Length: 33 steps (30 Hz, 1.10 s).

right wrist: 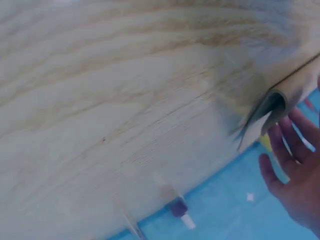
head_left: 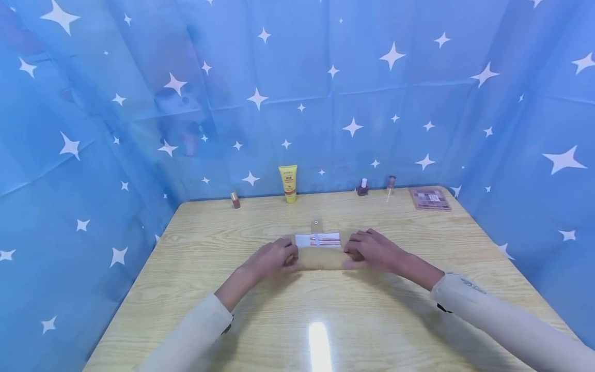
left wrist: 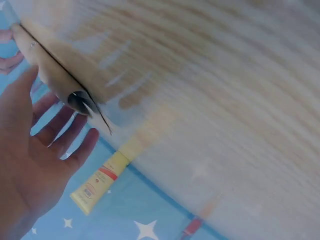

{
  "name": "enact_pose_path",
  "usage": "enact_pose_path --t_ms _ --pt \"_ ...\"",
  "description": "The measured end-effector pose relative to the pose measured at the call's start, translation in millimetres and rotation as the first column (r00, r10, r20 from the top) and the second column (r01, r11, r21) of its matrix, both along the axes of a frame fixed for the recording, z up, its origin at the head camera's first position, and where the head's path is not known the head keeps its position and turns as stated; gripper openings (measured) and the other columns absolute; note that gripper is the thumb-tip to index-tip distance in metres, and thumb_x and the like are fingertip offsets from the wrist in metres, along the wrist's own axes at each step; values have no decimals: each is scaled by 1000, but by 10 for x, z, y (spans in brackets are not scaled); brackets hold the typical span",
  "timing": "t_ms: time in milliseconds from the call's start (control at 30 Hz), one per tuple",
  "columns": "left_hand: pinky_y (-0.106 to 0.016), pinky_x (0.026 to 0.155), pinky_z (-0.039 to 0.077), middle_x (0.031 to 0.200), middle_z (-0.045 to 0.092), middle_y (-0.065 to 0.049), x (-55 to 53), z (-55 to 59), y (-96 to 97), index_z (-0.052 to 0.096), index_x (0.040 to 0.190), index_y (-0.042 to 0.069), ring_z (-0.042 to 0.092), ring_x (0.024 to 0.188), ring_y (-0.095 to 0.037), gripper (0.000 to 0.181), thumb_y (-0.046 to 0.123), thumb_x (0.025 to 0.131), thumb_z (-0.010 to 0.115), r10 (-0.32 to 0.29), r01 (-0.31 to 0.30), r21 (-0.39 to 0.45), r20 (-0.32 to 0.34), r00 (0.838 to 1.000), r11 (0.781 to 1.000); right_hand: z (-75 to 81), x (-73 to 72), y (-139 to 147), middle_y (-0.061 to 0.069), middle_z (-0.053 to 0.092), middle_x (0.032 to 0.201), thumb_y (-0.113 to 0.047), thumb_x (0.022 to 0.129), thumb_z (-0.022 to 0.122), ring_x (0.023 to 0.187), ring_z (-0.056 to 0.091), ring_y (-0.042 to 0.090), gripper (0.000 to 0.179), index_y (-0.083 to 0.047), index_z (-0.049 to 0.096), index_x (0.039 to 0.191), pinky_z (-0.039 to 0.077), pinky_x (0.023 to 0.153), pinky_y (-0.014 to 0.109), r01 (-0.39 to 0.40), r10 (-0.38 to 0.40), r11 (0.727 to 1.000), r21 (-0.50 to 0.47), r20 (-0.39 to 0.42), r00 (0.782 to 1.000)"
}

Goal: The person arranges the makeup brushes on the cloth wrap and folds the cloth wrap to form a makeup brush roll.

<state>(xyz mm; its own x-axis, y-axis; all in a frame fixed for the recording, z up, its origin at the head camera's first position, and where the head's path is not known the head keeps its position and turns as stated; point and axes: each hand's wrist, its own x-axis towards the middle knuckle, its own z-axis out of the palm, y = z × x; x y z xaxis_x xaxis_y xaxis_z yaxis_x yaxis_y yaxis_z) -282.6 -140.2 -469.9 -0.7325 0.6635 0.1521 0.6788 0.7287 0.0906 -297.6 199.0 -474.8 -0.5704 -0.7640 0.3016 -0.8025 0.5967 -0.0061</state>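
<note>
A tan makeup brush roll (head_left: 321, 259) lies near the middle of the table, its near side rolled over. Thin brushes (head_left: 326, 241) show on its white lining, and a tab with a snap (head_left: 316, 226) sticks out at the far side. My left hand (head_left: 273, 257) grips the left end of the roll, fingers curled in the head view. At the other end my right hand (head_left: 372, 251) holds the roll likewise. Both wrist views show the hollow, curled end of the roll (left wrist: 55, 75) beside the fingers.
Along the table's back edge stand a small red bottle (head_left: 236, 201), a yellow squeeze tube (head_left: 288, 184), a dark nail polish bottle (head_left: 362, 188) and a slim tube (head_left: 390, 185). An eyeshadow palette (head_left: 431, 199) lies at the back right. Blue star-printed curtains (head_left: 297, 77) surround the table.
</note>
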Motion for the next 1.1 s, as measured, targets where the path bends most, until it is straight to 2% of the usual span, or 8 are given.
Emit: enact_pose_path --t_ms 133,267,333,433,567,700,900,1100 --pt "-21 65 47 94 56 7 83 24 -12 65 111 15 51 78 -7 37 44 93 79 -1 5 -52 75 997 999 -10 78 13 2 68 108 -48 88 82 97 65 21 47 -11 73 115 54 86 48 1 -2 999 34 15 1000" --pt "-22 71 53 95 63 4 104 35 6 65 109 13 57 81 -8 24 25 95 79 -12 14 -26 66 998 1000 -35 104 28 6 70 111 -35 94 79 101 67 24 39 -6 72 119 56 90 50 -16 16 999 32 0 1000" --pt "-22 71 53 91 63 4 89 60 9 64 106 14 58 79 -9 15 20 98 74 -3 2 4 99 995 1000 -30 84 40 7 71 111 -31 98 74 101 68 24 34 -5 72 120 56 90 50 -17 17 1000 23 16 1000" --pt "-23 67 52 85 61 6 13 97 -1 63 106 13 56 74 -8 6 19 105 63 20 -36 87 187 982 996 -1 -8 55 3 73 104 -26 104 65 90 69 18 28 -4 72 121 57 84 45 -16 19 999 -33 102 995" --pt "-27 69 52 84 61 3 -158 107 -24 66 116 6 56 72 -9 19 17 111 52 36 -109 222 311 950 969 42 -182 44 -7 67 90 -25 110 54 72 58 5 27 -6 70 121 54 74 35 32 3 991 -130 264 965" --pt "-30 72 52 86 63 -1 -327 89 -22 65 126 2 57 75 -12 28 19 112 47 68 -184 272 386 920 945 80 -330 24 -11 57 79 -25 113 47 67 48 2 27 -7 67 117 48 71 31 83 -26 986 -145 357 934" --pt "-31 77 53 91 66 0 -503 55 28 67 129 3 59 80 -13 31 21 112 49 153 -258 226 398 904 939 93 -458 -20 -4 52 81 -16 112 47 73 47 9 23 -7 66 103 44 71 34 93 -30 984 -150 380 924" --pt "-34 80 55 99 68 -5 -588 18 71 70 127 3 61 86 -16 31 23 109 54 215 -298 179 375 902 937 60 -518 -66 6 62 95 -14 111 49 91 56 21 27 3 70 111 48 81 42 129 -48 979 -156 440 897"
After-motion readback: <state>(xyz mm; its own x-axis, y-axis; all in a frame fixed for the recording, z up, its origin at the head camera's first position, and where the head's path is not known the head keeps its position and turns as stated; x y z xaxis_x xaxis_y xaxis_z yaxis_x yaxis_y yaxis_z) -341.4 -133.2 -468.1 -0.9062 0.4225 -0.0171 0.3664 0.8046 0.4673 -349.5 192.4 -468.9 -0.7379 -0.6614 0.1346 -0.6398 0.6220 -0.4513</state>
